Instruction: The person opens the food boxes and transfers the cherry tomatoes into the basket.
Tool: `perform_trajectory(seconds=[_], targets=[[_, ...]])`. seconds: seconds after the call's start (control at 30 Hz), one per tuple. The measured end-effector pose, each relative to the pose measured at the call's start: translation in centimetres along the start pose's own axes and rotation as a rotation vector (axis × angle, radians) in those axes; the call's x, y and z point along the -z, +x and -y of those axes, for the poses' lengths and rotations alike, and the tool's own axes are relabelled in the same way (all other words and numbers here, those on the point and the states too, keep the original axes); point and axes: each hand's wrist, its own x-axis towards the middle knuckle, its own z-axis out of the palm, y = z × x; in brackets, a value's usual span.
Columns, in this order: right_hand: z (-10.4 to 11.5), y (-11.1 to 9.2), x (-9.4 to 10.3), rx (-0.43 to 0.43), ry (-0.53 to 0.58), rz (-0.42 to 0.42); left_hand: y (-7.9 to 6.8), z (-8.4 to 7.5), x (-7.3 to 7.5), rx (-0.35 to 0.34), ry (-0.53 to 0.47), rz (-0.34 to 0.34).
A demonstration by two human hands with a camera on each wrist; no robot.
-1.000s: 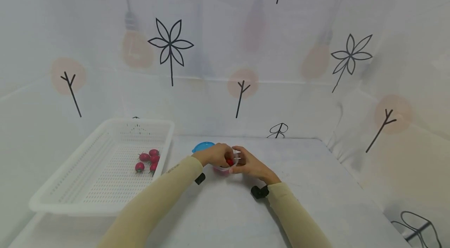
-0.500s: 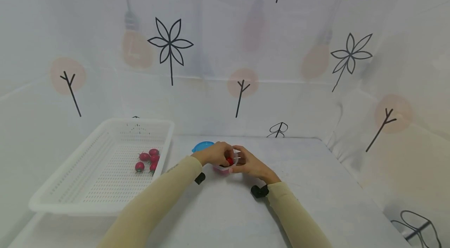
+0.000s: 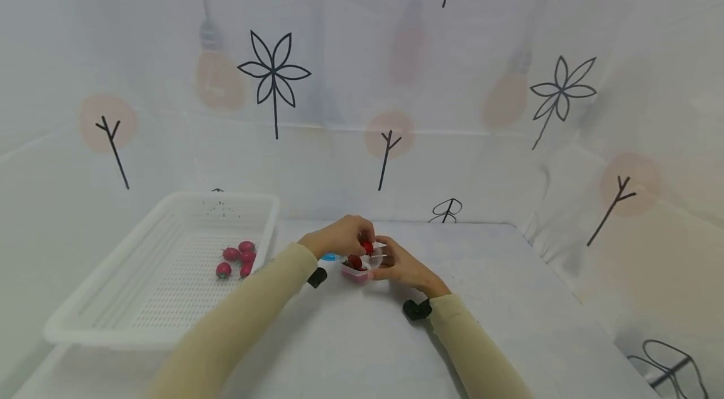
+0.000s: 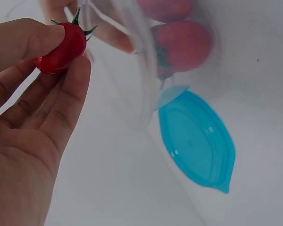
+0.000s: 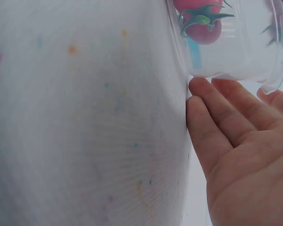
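Observation:
My left hand (image 3: 342,237) pinches a red cherry tomato (image 4: 66,49) with a green calyx between thumb and fingers. It is held right at the mouth of a small clear plastic container (image 5: 247,54). More cherry tomatoes (image 4: 184,46) lie inside the container. My right hand (image 3: 404,266) holds the container from its right side, thumb at the near side and fingers toward the back. In the right wrist view those fingertips (image 5: 200,87) touch its wall low down by the tabletop. A blue lid (image 4: 198,139) lies behind the container, mostly covered by my left hand in the head view.
On the left stands a large white perforated basket (image 3: 119,317) with several cherry tomatoes (image 3: 246,257) at its right end. A white cloth covers the table (image 3: 498,323). Behind it hangs a white printed curtain (image 3: 339,160).
My left hand has drawn up and left out of the container's mouth with the tomato, so the tomatoes inside show more. It now covers more of the blue lid. My right hand has stayed put.

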Motion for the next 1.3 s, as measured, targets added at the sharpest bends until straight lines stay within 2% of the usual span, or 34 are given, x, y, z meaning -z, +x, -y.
perform_trajectory(seconds=[0.13, 0.27, 0.5, 0.77, 1.07, 1.3], targets=[[0.0, 0.0, 0.0, 0.002, -0.014, -0.002, -0.9, -0.6, 1.3, -0.032, 0.031, -0.030], [-0.1, 0.0, -0.1, 0.003, -0.030, -0.001, -2.2, -1.0, 2.4, -0.033, 0.044, -0.070], [-0.3, -0.1, -0.1, -0.019, -0.051, -0.011, -4.3, -0.9, 3.7, -0.049, 0.116, -0.133], [-0.3, -0.2, -0.1, -0.010, -0.037, -0.012, -6.8, -0.8, 5.2, -0.062, 0.099, -0.174], [-0.6, -0.2, 0.1, 0.012, -0.056, -0.011, -10.6, 1.0, 6.5, -0.068, 0.028, -0.216], [-0.4, -0.2, -0.1, 0.011, -0.055, -0.013, -13.6, 3.1, 7.5, -0.019, 0.014, -0.259]])
